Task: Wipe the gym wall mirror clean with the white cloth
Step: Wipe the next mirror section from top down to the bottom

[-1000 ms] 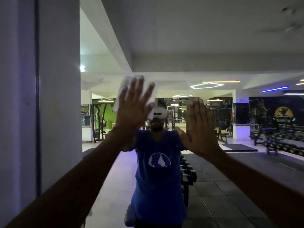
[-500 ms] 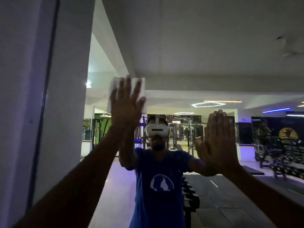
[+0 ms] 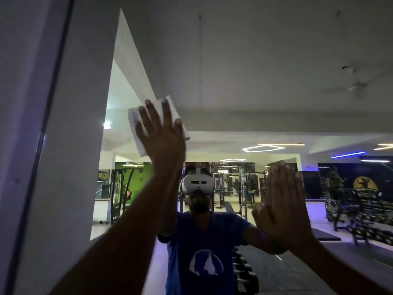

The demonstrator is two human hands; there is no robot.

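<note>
Arms reach forward: left hand (image 3: 162, 135) presses the white cloth (image 3: 136, 120) flat-fingered high on the mirror (image 3: 244, 71); right hand (image 3: 282, 201), open, braces lower right. Soft, light cloth likely slips unless palm-pinned; glass wants gentle pressure.

Both arms reach up from the lower corners of the frame. The left hand (image 3: 162, 133), centre-left, spreads straight fingers; the right hand (image 3: 280, 206), lower right, is flat, fingers together.

The wall mirror (image 3: 234, 71) bears the white cloth (image 3: 136, 124) flat against its glass.
</note>
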